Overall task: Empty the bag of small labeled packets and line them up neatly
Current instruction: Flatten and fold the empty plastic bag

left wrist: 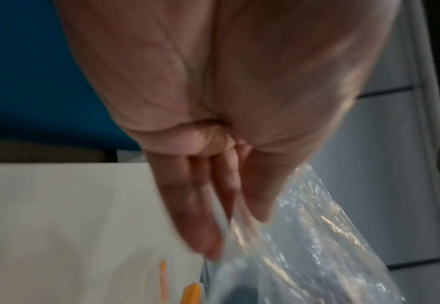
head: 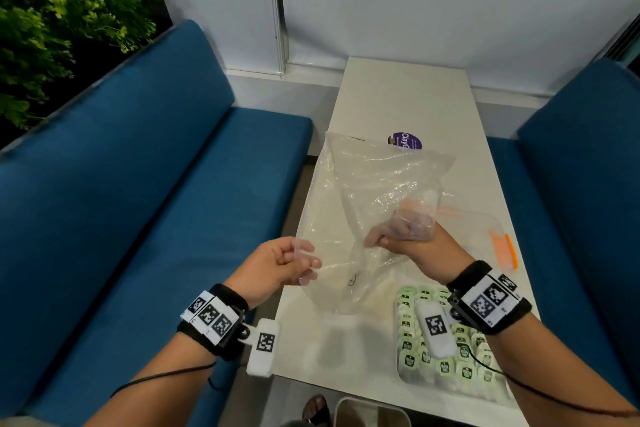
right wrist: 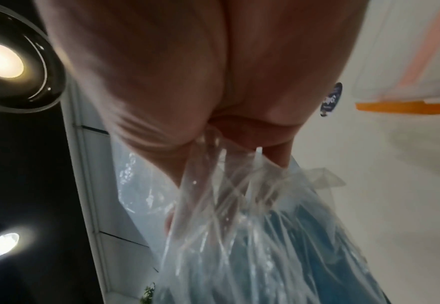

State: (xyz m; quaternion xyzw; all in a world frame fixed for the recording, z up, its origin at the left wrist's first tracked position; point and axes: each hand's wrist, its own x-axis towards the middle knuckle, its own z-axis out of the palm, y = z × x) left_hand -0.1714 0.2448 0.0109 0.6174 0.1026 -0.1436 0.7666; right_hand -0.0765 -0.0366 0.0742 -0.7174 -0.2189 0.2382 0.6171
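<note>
Hands up over the narrow white table (head: pixel 391 94), both on a big clear crumpled plastic bag (head: pixel 367 198), which hangs in the air above the tabletop. Head cam alone shows the small green-and-white labeled packets (head: pixel 446 357): they lie packed in rows on the table's near right corner, partly under the right wrist. Neither wrist cam catches them. R wrist cam alone shows two round ceiling lights (right wrist: pixel 0 59) w/ a dark ceiling behind; L wrist cam is blurred but gives the closest look at the pinch.

Left hand (head: pixel 277 263) sits palm-in at the bag's near-left edge, thumb and fingertips (left wrist: pixel 205 232) pinching the film. Right hand (head: pixel 412 236) is closed in a fist round a bunched fold of the bag, knuckles wrapped in plastic; in its wrist cam the film streams out from between the curled fingers (right wrist: pixel 278 152). Both wrists carry black bands w/ checkered marker tags.

Beyond the bag a round purple sticker (head: pixel 405 141) lies on the table, and a second clear bag w/ an orange zip strip (head: pixel 502 246) lies flat to the right. Blue cushioned benches (head: pixel 138 184) run along both sides, white wall panels at the far end, green foliage (head: pixel 62 10) behind the left bench.
</note>
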